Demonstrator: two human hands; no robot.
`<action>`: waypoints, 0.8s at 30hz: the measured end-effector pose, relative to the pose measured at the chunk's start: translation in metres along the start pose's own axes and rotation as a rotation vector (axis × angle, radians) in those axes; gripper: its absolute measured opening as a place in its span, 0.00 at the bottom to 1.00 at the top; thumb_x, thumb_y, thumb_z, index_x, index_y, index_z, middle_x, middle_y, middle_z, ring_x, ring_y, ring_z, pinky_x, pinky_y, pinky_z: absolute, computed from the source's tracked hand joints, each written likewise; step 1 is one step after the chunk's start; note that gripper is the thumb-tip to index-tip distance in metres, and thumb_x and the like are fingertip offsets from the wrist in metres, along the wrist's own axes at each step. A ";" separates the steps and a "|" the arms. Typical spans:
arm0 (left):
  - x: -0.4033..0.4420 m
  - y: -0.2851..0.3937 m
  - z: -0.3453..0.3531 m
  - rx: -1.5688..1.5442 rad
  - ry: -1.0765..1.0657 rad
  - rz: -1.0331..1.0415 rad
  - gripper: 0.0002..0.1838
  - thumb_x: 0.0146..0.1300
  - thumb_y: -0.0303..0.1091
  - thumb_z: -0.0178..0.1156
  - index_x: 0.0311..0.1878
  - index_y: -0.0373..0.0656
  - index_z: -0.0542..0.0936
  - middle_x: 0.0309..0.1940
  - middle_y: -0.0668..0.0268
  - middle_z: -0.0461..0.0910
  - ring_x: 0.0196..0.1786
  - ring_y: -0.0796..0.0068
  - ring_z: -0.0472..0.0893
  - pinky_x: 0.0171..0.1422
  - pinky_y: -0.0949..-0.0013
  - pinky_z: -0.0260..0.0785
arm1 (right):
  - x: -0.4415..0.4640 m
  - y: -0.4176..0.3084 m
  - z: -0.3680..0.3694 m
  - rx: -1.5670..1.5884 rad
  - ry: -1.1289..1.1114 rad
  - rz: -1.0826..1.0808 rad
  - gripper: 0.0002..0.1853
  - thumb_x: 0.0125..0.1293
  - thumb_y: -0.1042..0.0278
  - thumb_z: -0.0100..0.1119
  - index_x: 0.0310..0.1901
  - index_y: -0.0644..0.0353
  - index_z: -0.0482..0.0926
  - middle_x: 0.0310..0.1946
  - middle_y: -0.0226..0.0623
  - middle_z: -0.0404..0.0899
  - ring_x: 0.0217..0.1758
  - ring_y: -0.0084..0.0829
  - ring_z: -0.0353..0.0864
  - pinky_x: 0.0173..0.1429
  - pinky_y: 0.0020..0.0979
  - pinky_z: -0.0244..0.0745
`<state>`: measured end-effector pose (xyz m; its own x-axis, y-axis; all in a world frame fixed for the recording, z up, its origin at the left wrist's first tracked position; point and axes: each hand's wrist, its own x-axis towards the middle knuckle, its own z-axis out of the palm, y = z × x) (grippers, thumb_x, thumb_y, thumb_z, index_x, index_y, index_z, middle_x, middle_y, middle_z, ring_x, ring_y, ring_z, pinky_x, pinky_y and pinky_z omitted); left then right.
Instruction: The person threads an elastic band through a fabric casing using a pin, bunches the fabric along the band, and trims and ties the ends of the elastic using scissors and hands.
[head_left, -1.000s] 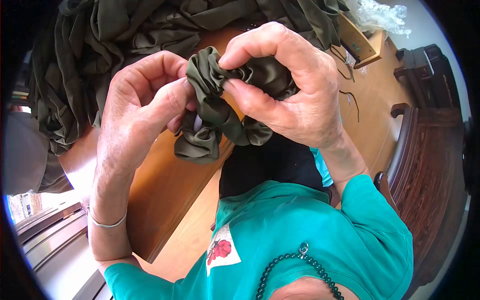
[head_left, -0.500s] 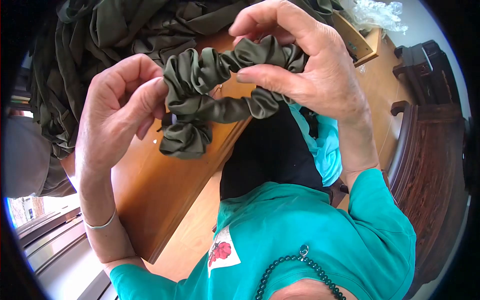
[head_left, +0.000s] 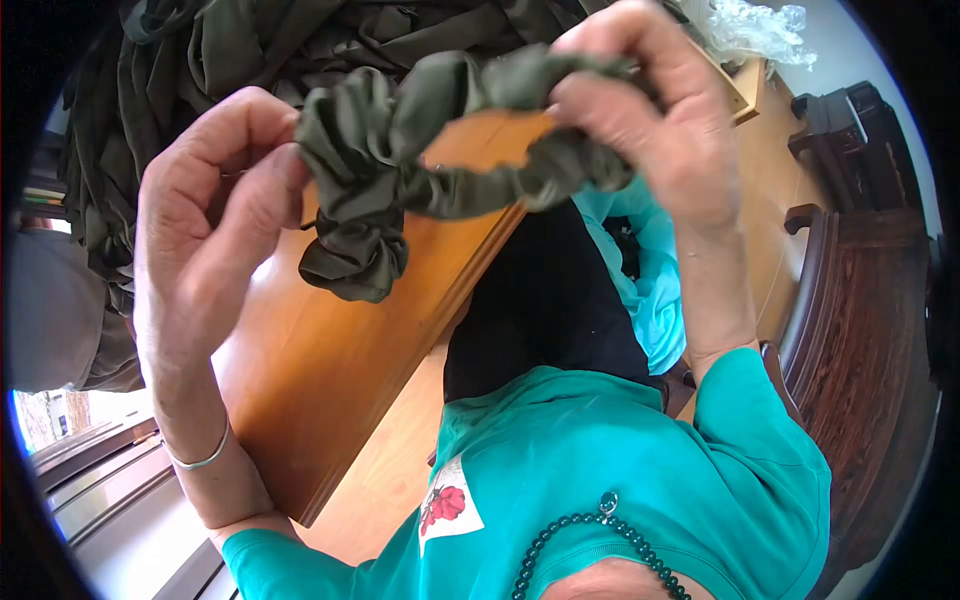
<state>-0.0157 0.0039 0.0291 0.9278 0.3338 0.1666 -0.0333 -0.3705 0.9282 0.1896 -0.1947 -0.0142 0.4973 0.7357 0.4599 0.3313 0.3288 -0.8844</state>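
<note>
A dark olive, satin-like scrunchie (head_left: 434, 105) is stretched between my two hands above the wooden table. Its gathered loop is open in the middle, and a bunched end of the same cloth hangs at the lower left. My left hand (head_left: 215, 215) pinches the loop's left edge between thumb and fingers. At the other end, my right hand (head_left: 675, 135) has its thumb and fingers closed round the cloth, slightly blurred by motion. Behind the scrunchie lies a large heap of matching olive cloth (head_left: 240, 50).
The wooden table (head_left: 310, 390) runs diagonally under my hands. A light-blue plastic bag (head_left: 660, 290) is beside my lap. Crumpled clear plastic (head_left: 760, 35) lies at the upper right, above an open wooden drawer (head_left: 748, 85). Dark carved furniture (head_left: 860, 330) stands at right.
Both hands have moved slightly apart, pulling the scrunchie wider. The left hand shifted left, the right hand right. The bunched end has moved up and left with the loop.
</note>
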 end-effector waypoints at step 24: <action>0.003 -0.007 -0.013 0.073 -0.104 -0.021 0.06 0.66 0.28 0.58 0.35 0.35 0.76 0.23 0.77 0.69 0.26 0.93 0.61 0.28 0.83 0.50 | 0.005 -0.011 -0.005 -0.693 -0.314 -0.186 0.15 0.68 0.57 0.62 0.40 0.63 0.77 0.27 0.38 0.76 0.29 0.33 0.76 0.36 0.30 0.69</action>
<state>-0.0180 0.0187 0.0275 0.9617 0.2517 0.1085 0.0101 -0.4279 0.9038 0.1923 -0.1978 -0.0022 0.1690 0.8719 0.4597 0.8634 0.0939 -0.4957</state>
